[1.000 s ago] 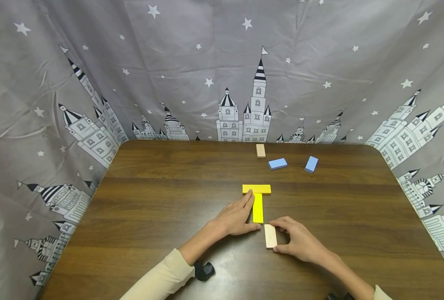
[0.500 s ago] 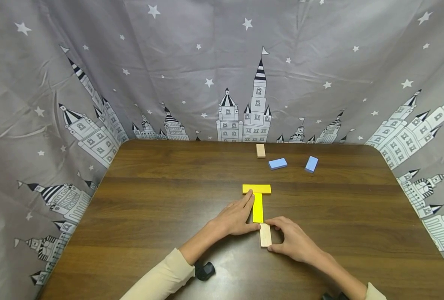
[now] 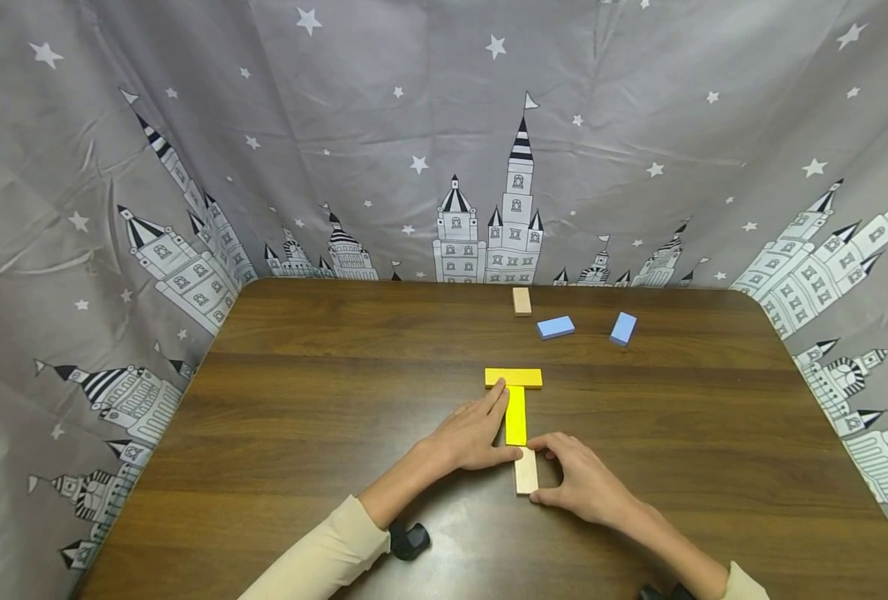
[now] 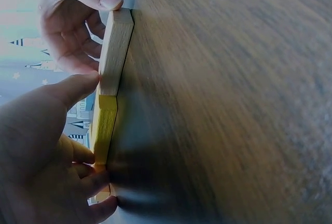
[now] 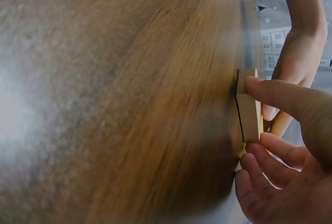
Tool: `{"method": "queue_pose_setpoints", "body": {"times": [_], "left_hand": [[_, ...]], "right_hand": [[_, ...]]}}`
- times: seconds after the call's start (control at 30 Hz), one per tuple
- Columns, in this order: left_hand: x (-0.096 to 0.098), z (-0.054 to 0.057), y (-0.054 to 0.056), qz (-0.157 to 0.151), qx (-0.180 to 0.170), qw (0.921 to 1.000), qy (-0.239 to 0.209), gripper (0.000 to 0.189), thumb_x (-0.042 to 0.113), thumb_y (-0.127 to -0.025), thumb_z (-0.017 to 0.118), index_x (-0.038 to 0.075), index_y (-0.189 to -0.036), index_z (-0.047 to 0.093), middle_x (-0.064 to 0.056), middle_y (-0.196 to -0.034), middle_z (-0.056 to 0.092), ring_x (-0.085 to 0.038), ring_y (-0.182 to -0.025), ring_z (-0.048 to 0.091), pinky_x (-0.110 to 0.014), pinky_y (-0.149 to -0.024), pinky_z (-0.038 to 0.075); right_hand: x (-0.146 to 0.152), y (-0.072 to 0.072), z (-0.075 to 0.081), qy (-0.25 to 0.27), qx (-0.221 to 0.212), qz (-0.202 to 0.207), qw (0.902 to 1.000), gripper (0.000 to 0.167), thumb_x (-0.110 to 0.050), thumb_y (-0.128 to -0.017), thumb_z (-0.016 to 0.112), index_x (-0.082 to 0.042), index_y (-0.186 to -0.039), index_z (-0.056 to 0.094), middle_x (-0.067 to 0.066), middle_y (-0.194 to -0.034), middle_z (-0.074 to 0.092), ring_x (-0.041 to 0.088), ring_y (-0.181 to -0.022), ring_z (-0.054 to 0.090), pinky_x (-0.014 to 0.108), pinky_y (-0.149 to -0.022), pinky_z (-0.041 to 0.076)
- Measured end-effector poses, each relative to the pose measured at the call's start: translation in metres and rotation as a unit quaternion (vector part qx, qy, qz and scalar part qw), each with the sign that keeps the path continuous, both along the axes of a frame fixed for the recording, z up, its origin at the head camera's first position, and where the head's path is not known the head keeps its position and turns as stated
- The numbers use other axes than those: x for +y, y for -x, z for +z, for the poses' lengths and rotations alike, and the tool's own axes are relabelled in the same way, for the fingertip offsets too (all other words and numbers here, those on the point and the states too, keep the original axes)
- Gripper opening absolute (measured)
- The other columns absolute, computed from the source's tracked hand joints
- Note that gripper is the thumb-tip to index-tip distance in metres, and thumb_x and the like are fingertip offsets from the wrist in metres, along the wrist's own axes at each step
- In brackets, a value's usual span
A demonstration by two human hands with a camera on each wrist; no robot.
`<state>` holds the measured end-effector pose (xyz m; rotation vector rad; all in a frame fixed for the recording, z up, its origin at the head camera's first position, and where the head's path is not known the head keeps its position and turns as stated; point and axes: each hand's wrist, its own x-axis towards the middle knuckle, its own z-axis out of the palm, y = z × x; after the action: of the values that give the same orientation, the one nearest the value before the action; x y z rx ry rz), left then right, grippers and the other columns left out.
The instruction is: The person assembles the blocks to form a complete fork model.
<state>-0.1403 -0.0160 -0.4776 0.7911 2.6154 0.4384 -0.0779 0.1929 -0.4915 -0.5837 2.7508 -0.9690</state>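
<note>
Right hand point(image 3: 586, 479) clamped on a wooden block point(image 3: 526, 472); thumb at the block's near end, forefinger at its far end, remaining fingers loosely bent beyond; the block lies flat on the brown table point(image 3: 301, 375), just left of this hand, its far end meeting the lengthwise yellow block point(image 3: 516, 417).

Left hand point(image 3: 470, 435) grips nothing; thumb and fingers spread apart, palm side toward the blocks; thumb tip touches the wooden block near its far left corner; fingers lie along the left side of the lengthwise yellow block, one tip reaching the crosswise yellow block point(image 3: 519, 377); together the two yellow pieces form a T, ahead of both hands.

Farther ahead of the hands, near the table's far edge: a small pale block point(image 3: 521, 301), a blue block point(image 3: 556, 327) to its right, a second blue block point(image 3: 623, 328) farther right; behind them hangs a grey curtain point(image 3: 414, 83), printed with castles and stars.
</note>
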Motion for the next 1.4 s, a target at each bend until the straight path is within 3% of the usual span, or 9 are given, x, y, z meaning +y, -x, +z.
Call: {"method": "queue_pose_setpoints", "body": {"times": [1.4], "left_hand": [[0.0013,0.0001,-0.0006,0.000,0.010,1.0000,-0.002,0.093,0.051,-0.094,0.063,-0.001,-0.158,0.020,-0.014,-0.166,0.009,-0.027,-0.147,0.027,-0.043,-0.116,0.027]], "right_hand": [[-0.0088,0.0002,-0.0026,0.029,0.005,-0.001,0.9996,0.056,-0.016,-0.069,0.093,-0.012,-0.110,0.055,-0.002,-0.105,0.057,0.018,-0.099,0.054,0.038,-0.083,0.048]]}}
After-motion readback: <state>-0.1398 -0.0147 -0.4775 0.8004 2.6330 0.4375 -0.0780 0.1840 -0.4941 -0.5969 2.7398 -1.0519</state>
